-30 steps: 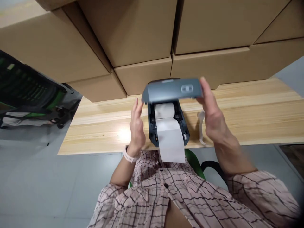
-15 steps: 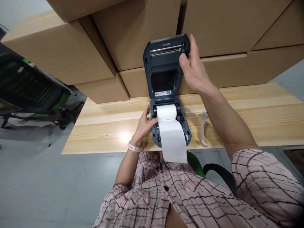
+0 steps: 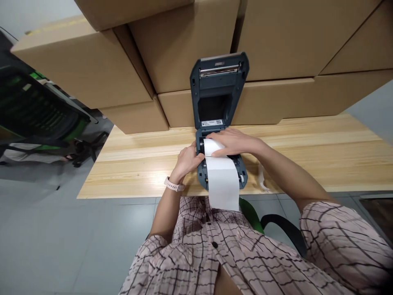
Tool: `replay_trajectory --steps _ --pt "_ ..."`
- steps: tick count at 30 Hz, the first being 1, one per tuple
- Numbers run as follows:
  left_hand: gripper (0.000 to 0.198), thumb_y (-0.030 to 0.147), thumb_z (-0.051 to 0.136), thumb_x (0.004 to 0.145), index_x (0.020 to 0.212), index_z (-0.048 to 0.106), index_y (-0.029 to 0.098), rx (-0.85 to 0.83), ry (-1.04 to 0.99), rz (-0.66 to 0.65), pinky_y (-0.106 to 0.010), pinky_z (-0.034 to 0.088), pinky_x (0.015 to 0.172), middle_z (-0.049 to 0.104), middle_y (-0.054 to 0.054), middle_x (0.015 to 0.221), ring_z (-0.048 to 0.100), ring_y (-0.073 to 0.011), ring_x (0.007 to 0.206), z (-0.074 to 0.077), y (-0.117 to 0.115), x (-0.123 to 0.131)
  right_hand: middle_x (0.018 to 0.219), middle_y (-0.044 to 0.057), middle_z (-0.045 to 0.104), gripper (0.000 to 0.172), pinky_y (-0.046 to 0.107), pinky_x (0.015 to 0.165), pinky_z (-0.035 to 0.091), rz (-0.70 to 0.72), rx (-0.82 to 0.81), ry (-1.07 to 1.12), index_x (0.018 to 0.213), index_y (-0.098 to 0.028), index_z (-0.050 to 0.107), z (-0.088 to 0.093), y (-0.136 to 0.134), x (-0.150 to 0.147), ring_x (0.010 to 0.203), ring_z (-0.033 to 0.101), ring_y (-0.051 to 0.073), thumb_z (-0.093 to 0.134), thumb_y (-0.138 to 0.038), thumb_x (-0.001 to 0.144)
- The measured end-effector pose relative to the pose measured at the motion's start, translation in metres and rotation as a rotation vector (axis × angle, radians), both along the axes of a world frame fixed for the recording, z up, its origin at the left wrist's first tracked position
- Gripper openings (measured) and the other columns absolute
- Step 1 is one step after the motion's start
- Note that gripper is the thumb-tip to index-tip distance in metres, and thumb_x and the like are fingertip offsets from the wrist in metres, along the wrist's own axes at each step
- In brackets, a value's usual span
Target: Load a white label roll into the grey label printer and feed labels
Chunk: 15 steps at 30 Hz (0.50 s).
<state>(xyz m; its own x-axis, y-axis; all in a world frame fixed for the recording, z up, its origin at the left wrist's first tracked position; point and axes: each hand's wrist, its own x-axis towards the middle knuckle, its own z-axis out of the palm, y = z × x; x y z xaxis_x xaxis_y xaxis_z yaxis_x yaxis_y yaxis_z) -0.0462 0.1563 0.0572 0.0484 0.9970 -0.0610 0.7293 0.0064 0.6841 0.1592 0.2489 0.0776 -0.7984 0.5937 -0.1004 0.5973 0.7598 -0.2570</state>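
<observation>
A dark grey label printer [image 3: 202, 174] stands at the near edge of a light wooden table [image 3: 322, 155], its lid [image 3: 215, 102] swung fully up. Inside lies a white paper roll [image 3: 210, 145], and a strip of white paper [image 3: 222, 184] runs out of the front over the table edge. My right hand [image 3: 233, 141] lies over the roll, fingers across its top and thumb along its front. My left hand [image 3: 187, 162], with a pale watch [image 3: 173, 185] on the wrist, is curled against the printer's left side beside the roll's end.
Large cardboard boxes [image 3: 291, 37] are stacked on the table right behind the printer. A small white paper scrap [image 3: 261, 178] lies to the printer's right. I sit on a green and black chair [image 3: 251, 213]; another chair [image 3: 37, 119] stands at far left on the grey floor.
My right hand swung the lid from half open to fully up, let go of it and came down onto the paper roll. My left hand moved to the printer's left side.
</observation>
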Motion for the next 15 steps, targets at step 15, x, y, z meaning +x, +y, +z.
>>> replay_trajectory --steps 15 --pt "0.050 0.024 0.052 0.080 0.127 0.068 0.018 -0.030 -0.096 0.031 -0.032 0.033 0.062 0.053 0.002 0.058 0.048 -0.0211 0.058 -0.002 -0.003 -0.001 0.133 0.011 0.072 0.106 0.039 0.078 0.062 -0.169 -0.531 0.752 0.157 -0.035 0.049 0.053 -0.021 0.108 0.107 0.074 0.032 0.093 -0.039 0.062"
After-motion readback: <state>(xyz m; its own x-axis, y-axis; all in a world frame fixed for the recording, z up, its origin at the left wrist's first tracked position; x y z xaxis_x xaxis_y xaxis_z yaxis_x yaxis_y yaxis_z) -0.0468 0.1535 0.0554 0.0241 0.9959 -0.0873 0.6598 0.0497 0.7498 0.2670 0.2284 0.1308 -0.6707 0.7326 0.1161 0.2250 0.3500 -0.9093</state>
